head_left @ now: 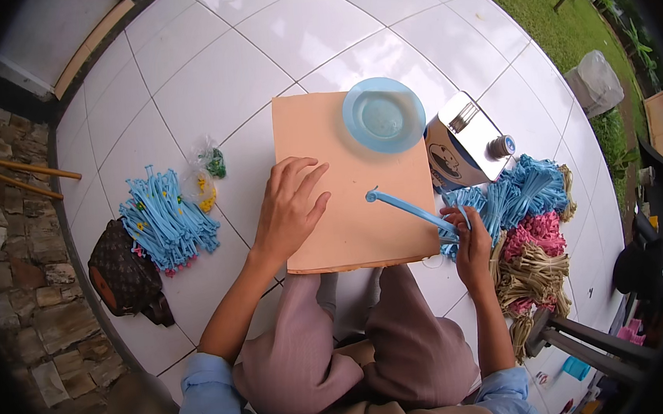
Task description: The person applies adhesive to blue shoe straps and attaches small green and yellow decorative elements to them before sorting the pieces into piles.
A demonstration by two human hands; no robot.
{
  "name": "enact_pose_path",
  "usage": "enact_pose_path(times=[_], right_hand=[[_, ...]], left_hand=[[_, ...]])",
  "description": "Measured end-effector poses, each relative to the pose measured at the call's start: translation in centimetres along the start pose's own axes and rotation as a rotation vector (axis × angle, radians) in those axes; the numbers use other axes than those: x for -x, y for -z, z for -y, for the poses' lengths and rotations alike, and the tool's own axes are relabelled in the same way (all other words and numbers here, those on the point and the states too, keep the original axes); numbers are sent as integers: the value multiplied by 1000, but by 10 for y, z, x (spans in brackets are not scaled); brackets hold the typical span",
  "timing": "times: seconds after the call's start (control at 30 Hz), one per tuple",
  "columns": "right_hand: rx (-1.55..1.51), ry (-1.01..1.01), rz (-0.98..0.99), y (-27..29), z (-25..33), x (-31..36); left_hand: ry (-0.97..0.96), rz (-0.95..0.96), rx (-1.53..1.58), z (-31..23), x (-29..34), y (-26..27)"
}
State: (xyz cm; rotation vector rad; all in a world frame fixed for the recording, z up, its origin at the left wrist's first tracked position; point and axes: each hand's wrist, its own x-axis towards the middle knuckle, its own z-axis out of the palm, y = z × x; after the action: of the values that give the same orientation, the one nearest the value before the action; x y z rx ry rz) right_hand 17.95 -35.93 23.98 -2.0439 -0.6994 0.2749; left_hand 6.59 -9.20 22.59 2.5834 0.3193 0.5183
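My right hand (471,245) pinches a light blue strip (412,210) near the board's right edge. The strip slants up to the left and ends in a small curl or knot over the board. My left hand (291,202) hovers over or rests on the left side of the peach-coloured board (327,142), its fingers apart and holding nothing. The board lies in front of my knees. A translucent blue plate (383,116) sits at its far right corner; whether anything small lies in it I cannot make out.
Right of the board stands a tin box (469,147) with a spool (502,146) on top. Near it lie bundles of blue (534,189), pink (533,235) and beige strips (534,270). At left are a blue pile (167,222), plastic bags (207,169) and a brown bag (124,269).
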Motion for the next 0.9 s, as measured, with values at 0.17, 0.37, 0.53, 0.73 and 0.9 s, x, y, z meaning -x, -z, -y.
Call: enact_pose_path(times=[0.17, 0.37, 0.53, 0.73, 0.9], right_hand=[[-57, 17, -54, -4, -23, -9], [134, 124, -120, 1, -11, -27], [161, 219, -70, 10, 19, -50], [17, 136, 1, -8, 11, -60], [-418, -32, 192, -7, -11, -76]], left_hand=[[-202, 53, -149, -12, 1, -22], [-298, -192, 179, -7, -9, 6], [-313, -245, 489, -38, -51, 32], [-468, 11, -23, -60, -57, -4], [-450, 161, -25, -47, -59, -25]])
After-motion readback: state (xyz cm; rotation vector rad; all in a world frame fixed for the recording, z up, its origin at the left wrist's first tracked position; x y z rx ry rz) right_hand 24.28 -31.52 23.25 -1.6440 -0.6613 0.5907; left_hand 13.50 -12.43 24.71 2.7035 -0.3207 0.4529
